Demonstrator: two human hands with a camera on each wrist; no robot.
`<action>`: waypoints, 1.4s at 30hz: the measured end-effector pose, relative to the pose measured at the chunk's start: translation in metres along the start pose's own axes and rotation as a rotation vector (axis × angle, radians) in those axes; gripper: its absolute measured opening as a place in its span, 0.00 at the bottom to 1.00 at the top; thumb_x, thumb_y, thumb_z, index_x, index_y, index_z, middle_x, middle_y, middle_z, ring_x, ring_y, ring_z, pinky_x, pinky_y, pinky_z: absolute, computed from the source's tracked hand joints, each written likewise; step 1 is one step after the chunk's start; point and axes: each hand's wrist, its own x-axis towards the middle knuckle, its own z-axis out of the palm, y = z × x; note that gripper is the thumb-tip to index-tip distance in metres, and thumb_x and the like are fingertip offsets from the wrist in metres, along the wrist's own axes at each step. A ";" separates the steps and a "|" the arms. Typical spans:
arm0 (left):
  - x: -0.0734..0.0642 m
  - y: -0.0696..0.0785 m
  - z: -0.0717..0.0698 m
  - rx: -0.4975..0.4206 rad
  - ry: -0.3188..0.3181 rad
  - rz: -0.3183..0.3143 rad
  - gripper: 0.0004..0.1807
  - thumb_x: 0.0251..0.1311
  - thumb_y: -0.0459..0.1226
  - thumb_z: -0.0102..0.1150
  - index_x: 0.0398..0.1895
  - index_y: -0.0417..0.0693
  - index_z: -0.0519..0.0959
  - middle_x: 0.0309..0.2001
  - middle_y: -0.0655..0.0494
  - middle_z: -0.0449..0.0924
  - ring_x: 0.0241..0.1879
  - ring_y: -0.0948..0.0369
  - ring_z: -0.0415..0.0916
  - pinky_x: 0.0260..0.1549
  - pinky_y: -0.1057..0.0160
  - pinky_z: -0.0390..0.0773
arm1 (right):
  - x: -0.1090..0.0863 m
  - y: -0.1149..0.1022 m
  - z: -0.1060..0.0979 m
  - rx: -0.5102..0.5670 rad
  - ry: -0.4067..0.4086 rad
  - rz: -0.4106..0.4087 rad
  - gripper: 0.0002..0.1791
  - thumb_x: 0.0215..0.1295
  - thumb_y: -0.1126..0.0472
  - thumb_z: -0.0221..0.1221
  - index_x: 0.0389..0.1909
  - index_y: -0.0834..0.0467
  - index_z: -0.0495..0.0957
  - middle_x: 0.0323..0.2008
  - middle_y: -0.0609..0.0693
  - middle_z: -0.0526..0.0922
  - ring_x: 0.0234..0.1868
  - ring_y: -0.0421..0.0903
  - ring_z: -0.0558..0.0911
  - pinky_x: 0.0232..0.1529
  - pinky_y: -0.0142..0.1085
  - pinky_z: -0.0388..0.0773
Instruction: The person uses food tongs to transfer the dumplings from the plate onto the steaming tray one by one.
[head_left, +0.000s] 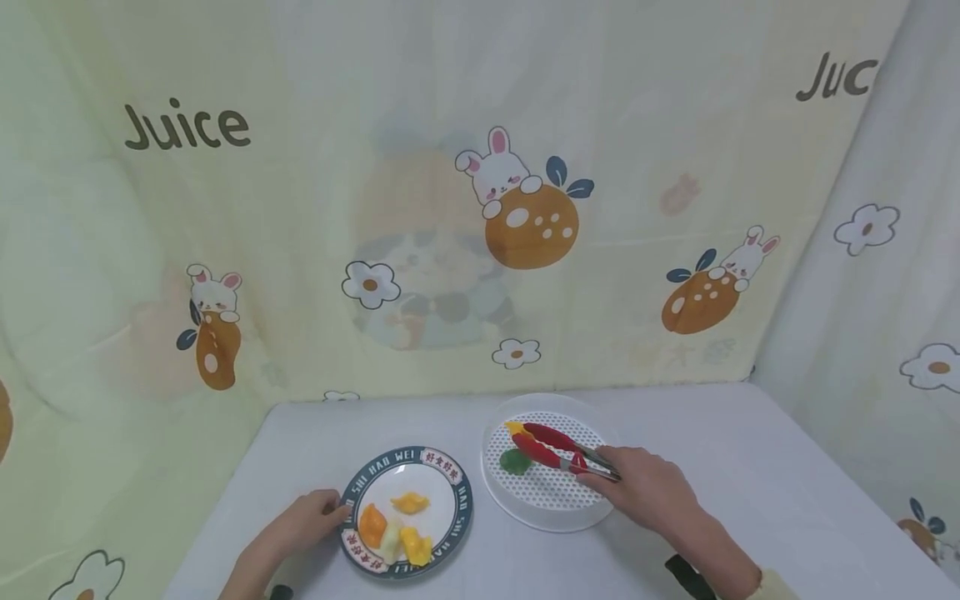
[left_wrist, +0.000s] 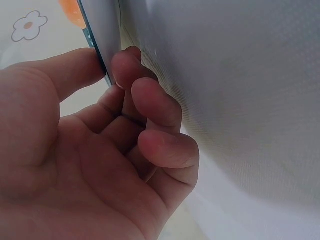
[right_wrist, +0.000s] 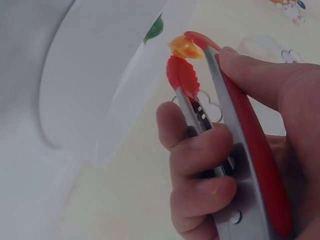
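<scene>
My left hand (head_left: 307, 518) pinches the left rim of a round plate (head_left: 463, 510), thumb on top and fingers curled beneath. On that plate lie an orange dumpling-shaped piece (head_left: 371, 526), a pale one (head_left: 390, 542) and two yellow ones, one yellow piece (head_left: 410, 502) set apart. My right hand (head_left: 651, 493) grips red-and-metal tongs (head_left: 534, 450) over a white perforated tray (head_left: 558, 498). Between the red tips of the tongs is another yellow dumpling-shaped piece (right_wrist: 185, 47). A green piece (head_left: 515, 462) lies in the tray, just below the tongs in the head view.
Plate and tray stand side by side on a white-covered table (head_left: 697, 433), the tray farther back. A printed curtain (head_left: 300, 208) with bunnies and flowers hangs behind the table and along its sides.
</scene>
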 end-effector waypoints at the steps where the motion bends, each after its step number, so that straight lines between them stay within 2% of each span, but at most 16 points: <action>1: 0.000 0.000 0.001 0.002 -0.003 -0.005 0.13 0.69 0.45 0.57 0.34 0.44 0.77 0.28 0.54 0.77 0.31 0.59 0.73 0.33 0.59 0.77 | -0.001 0.003 0.000 0.005 -0.005 0.011 0.34 0.58 0.35 0.66 0.55 0.57 0.80 0.31 0.45 0.80 0.30 0.43 0.73 0.28 0.36 0.69; 6: -0.002 0.000 0.001 0.010 -0.010 -0.019 0.13 0.70 0.44 0.56 0.33 0.44 0.76 0.28 0.54 0.76 0.30 0.59 0.72 0.33 0.59 0.77 | -0.003 0.015 0.000 -0.012 -0.018 0.037 0.31 0.59 0.37 0.67 0.51 0.58 0.80 0.27 0.46 0.77 0.27 0.43 0.72 0.28 0.36 0.69; 14: -0.003 0.005 0.000 0.001 0.001 0.001 0.13 0.70 0.44 0.56 0.31 0.45 0.76 0.27 0.54 0.76 0.30 0.59 0.72 0.32 0.59 0.77 | -0.004 0.027 -0.002 -0.036 -0.010 0.044 0.25 0.59 0.40 0.68 0.42 0.58 0.81 0.20 0.47 0.73 0.23 0.44 0.71 0.25 0.36 0.68; 30: -0.002 0.003 0.001 0.002 0.014 0.006 0.13 0.69 0.44 0.57 0.32 0.45 0.76 0.27 0.54 0.76 0.30 0.59 0.72 0.32 0.60 0.76 | -0.004 0.026 -0.001 -0.040 -0.025 0.061 0.27 0.59 0.40 0.67 0.44 0.59 0.80 0.21 0.47 0.74 0.24 0.44 0.71 0.25 0.35 0.67; 35: -0.002 0.002 0.001 -0.001 0.012 0.006 0.13 0.70 0.44 0.57 0.31 0.45 0.75 0.27 0.54 0.75 0.30 0.59 0.71 0.31 0.60 0.75 | -0.004 0.024 -0.003 -0.056 -0.013 0.068 0.35 0.58 0.36 0.67 0.51 0.63 0.79 0.28 0.49 0.80 0.26 0.45 0.73 0.26 0.36 0.69; 38: -0.002 0.002 0.001 -0.002 0.010 0.004 0.13 0.70 0.44 0.57 0.32 0.45 0.76 0.27 0.54 0.76 0.30 0.59 0.71 0.31 0.60 0.75 | -0.004 0.022 -0.005 -0.077 0.006 0.076 0.42 0.56 0.33 0.66 0.57 0.65 0.76 0.39 0.56 0.84 0.30 0.47 0.75 0.28 0.38 0.75; 42: -0.001 0.002 0.002 -0.002 0.011 0.005 0.13 0.70 0.44 0.57 0.32 0.45 0.76 0.27 0.54 0.76 0.30 0.59 0.72 0.31 0.60 0.75 | -0.006 0.015 -0.006 -0.077 0.022 0.092 0.50 0.53 0.29 0.65 0.62 0.67 0.73 0.52 0.64 0.82 0.39 0.52 0.80 0.38 0.46 0.83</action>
